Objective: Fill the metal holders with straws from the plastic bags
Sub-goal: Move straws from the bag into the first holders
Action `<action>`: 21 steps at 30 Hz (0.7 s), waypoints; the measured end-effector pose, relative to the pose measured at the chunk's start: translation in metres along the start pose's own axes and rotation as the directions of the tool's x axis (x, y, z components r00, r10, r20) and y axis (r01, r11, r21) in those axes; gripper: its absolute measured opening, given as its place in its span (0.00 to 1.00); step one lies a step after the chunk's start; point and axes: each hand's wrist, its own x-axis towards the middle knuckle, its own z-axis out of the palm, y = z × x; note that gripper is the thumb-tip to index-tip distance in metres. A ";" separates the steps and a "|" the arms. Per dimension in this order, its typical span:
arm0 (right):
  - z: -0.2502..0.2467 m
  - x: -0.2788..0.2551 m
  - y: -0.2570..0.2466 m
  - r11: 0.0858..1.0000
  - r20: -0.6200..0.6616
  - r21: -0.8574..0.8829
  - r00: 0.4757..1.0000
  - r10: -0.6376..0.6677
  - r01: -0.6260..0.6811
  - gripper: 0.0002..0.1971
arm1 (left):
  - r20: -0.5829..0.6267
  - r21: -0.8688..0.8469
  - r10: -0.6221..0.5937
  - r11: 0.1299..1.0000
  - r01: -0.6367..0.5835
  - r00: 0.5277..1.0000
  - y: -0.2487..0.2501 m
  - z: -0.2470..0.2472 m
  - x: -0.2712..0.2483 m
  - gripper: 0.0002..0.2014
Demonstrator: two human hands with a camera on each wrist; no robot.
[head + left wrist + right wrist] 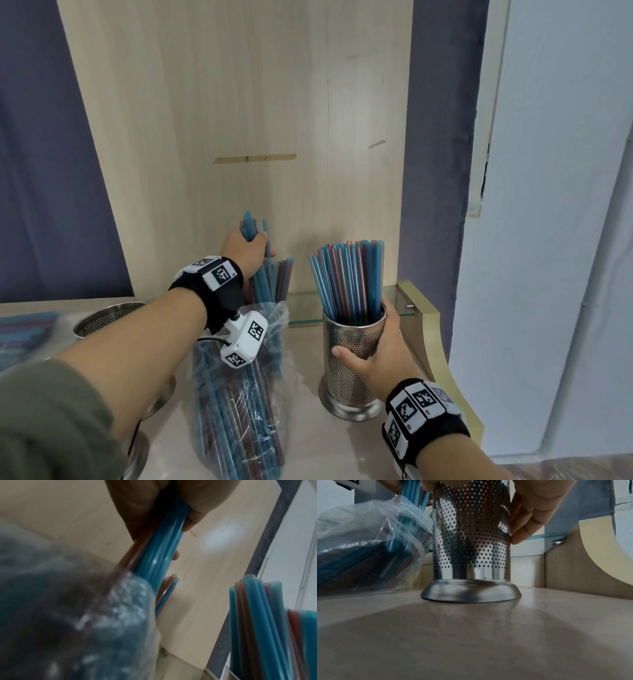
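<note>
My left hand (248,248) grips a bunch of blue and red straws (252,230), lifted partly out of a clear plastic bag (236,390) that lies on the counter. In the left wrist view the fingers (193,509) curl round that bunch of straws (163,547) above the blurred bag (68,622). My right hand (375,349) holds a perforated metal holder (346,363) standing upright and packed with straws (349,277). The right wrist view shows the holder (471,540) on its round base, fingers (525,524) against its side.
A second metal holder (106,320) stands at the left, partly behind my forearm. Another bag of straws (24,334) lies at the far left. A wooden panel (239,120) backs the counter (308,445), with a glass ledge (305,305) and a curved wooden rim (431,329) on the right.
</note>
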 end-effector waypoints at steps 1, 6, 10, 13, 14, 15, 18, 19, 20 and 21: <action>0.000 0.000 0.000 1.000 -0.001 0.001 1.000 -0.001 0.001 0.58 | -0.008 0.002 0.009 1.000 -0.009 1.000 0.000 0.000 0.001 0.14; -0.001 -0.001 -0.002 1.000 0.012 -0.009 1.000 -0.001 0.001 0.57 | -0.047 0.002 0.109 0.994 -0.109 0.993 0.010 -0.004 0.004 0.06; -0.001 0.001 0.000 1.000 0.007 -0.016 1.000 -0.006 0.006 0.59 | -0.063 0.029 0.159 0.987 -0.158 0.985 0.022 -0.008 0.006 0.07; 0.000 0.000 -0.001 1.000 -0.004 -0.008 1.000 -0.018 0.018 0.56 | -0.075 0.002 0.184 0.983 -0.184 0.980 0.030 -0.011 0.008 0.12; 0.000 -0.001 -0.002 1.000 -0.009 -0.002 1.000 -0.023 0.023 0.56 | -0.079 -0.004 0.190 0.982 -0.191 0.979 0.032 -0.012 0.009 0.13; 0.000 -0.001 -0.002 1.000 -0.011 0.003 1.000 -0.026 0.026 0.57 | -0.084 -0.008 0.201 0.979 -0.202 0.976 0.035 -0.014 0.010 0.13; -0.001 -0.001 -0.002 1.000 -0.007 0.005 1.000 -0.026 0.026 0.57 | -0.117 -0.016 0.233 0.972 -0.236 0.966 0.046 -0.019 0.010 0.11; -0.001 -0.001 -0.002 1.000 -0.004 0.005 1.000 -0.026 0.026 0.57 | -0.127 -0.013 0.247 0.968 -0.251 0.961 0.051 -0.021 0.009 0.10; -0.001 -0.001 -0.002 1.000 -0.001 0.002 1.000 -0.025 0.025 0.56 | -0.137 -0.009 0.261 0.964 -0.265 0.955 0.055 -0.023 0.009 0.09; -0.002 -0.001 -0.002 1.000 0.001 -0.002 1.000 -0.022 0.022 0.56 | -0.143 -0.014 0.275 0.960 -0.279 0.951 0.059 -0.026 0.009 0.07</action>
